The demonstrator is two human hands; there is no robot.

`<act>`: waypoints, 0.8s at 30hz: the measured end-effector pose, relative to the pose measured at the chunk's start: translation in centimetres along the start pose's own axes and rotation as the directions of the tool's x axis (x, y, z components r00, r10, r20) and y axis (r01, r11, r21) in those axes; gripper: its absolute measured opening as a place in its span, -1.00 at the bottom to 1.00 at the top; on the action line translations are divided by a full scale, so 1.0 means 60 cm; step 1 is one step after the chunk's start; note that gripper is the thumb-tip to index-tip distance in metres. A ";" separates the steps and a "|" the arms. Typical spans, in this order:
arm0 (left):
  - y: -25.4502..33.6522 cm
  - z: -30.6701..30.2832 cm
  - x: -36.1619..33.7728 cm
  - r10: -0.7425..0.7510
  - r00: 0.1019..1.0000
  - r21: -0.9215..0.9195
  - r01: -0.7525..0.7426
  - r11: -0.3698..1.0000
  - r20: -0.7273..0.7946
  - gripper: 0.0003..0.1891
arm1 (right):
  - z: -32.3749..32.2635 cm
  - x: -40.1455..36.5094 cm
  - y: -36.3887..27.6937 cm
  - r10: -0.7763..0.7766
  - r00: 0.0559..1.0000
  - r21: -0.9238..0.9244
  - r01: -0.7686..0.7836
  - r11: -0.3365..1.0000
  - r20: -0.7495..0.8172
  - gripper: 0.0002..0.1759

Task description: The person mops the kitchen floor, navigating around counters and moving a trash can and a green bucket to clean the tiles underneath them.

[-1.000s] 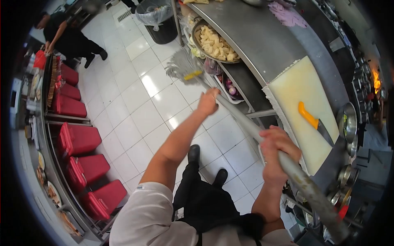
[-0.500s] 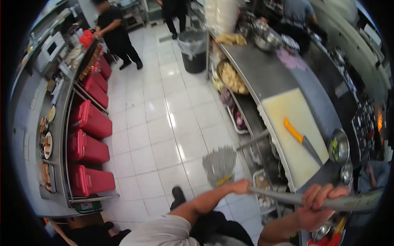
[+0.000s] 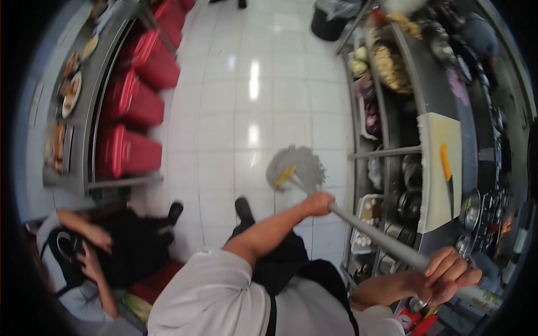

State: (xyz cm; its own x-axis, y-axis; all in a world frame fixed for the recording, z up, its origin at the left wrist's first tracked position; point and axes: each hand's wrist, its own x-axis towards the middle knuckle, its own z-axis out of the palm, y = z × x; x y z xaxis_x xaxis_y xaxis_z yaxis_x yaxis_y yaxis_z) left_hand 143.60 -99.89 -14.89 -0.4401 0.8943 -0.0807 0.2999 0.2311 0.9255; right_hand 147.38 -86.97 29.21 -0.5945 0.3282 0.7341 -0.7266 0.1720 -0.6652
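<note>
A long grey mop handle (image 3: 381,237) slants from the lower right to the floor. My left hand (image 3: 319,204) is closed round its lower part, near the middle of the view. Farther up the handle, at the lower right, my right hand (image 3: 446,275) grips it with fingers wrapped over. The grey mop head (image 3: 305,163), with a yellow clamp (image 3: 285,176), lies spread on the white tiled floor ahead of my feet.
Red bins (image 3: 134,151) stand under the left counter. At the lower left sits a person (image 3: 84,241). To the right, a steel table holds a cutting board (image 3: 434,210) and an orange-handled knife (image 3: 446,162); an egg tray (image 3: 367,221) is below. A black bin (image 3: 326,25) stands ahead.
The view has tilted down and turned. The mop head is farther left relative to the right-hand table, with both hands still on the handle. More of the seated person shows at lower left.
</note>
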 end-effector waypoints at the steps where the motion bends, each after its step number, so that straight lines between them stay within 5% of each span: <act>1: 0.008 -0.025 -0.046 -0.040 0.999 -0.014 0.039 0.999 -0.037 -0.90 | 0.035 -0.004 0.002 0.032 0.999 0.046 -0.033 0.998 0.017 -0.62; 3: -0.014 -0.175 -0.047 -0.033 0.985 0.052 0.043 0.998 -0.171 -0.92 | 0.099 0.008 0.050 -0.027 0.999 0.181 0.020 0.983 0.041 -0.63; 9: -0.135 -0.324 -0.218 -0.011 0.850 0.089 0.068 0.994 -0.526 -0.94 | 0.274 -0.020 0.134 0.061 0.991 0.449 -0.108 0.887 0.118 -0.64; 12: -0.168 -0.385 -0.273 -0.034 0.747 0.184 0.207 0.961 -0.663 -0.86 | 0.335 -0.039 0.172 0.084 0.974 0.385 -0.161 0.909 0.209 -0.67; 18: -0.122 -0.391 -0.203 0.043 0.608 0.147 0.122 0.982 -0.793 -0.71 | 0.342 -0.014 0.114 0.096 0.938 0.216 -0.175 0.960 0.334 -0.66; 24: -0.050 -0.258 -0.011 0.123 0.792 -0.006 -0.157 0.988 -0.598 -0.65 | 0.269 0.001 0.039 0.087 0.963 -0.065 -0.073 0.995 0.256 -0.60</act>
State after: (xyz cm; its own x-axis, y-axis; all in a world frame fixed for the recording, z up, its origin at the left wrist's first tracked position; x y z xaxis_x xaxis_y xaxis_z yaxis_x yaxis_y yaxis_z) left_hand 129.87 -107.14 -11.88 -0.8181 0.5072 0.2710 0.3605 0.0853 0.9289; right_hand 140.09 -101.54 29.89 -0.7239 0.0927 0.6837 -0.6574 0.2078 -0.7243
